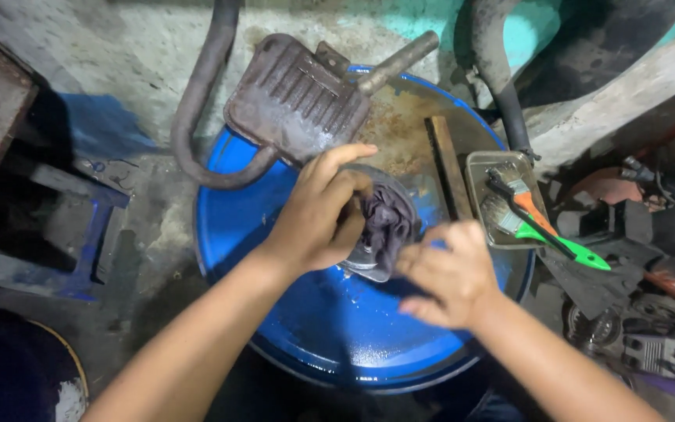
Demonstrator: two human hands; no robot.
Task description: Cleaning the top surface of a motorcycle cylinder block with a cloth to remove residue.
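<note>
No packages, labels, signs or screens in view

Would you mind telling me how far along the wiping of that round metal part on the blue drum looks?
Done: the two brushes lie back in their metal tray. In hand: the left hand presses a dark rag into the round metal part on the blue drum lid, the right hand blurred beside it. Left: the rusty muffler looks untouched.
</note>
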